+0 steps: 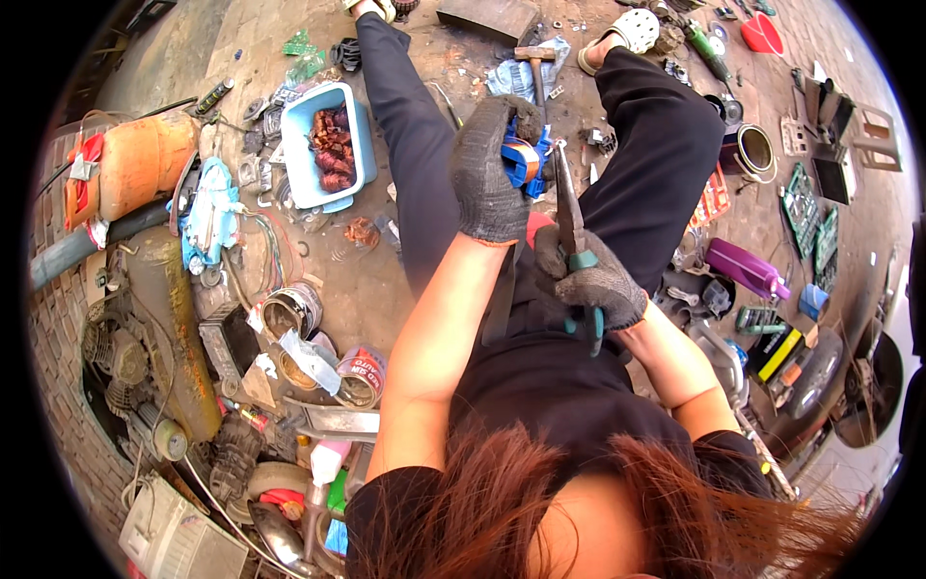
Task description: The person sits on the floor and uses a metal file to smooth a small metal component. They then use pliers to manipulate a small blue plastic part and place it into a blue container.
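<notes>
My left hand (487, 179), in a dark grey work glove, is closed around a blue plastic part wound with copper wire (522, 162), held up between my knees. In my right hand (606, 280), gloved alike, is a pair of pliers (567, 207) with green handles. Its long jaws point away from me, and their tips lie at the right side of the blue part. A small pale bit shows at the tips; whether the jaws grip it I cannot tell.
To the left, a light blue tub (364, 145) holds coppery coils. A hammer (536, 68) lies on a blue cloth beyond my hands. An orange gas cylinder (145, 164) and open cans (291, 309) are at left. On the right are a purple bottle (743, 267) and a round tin (752, 152).
</notes>
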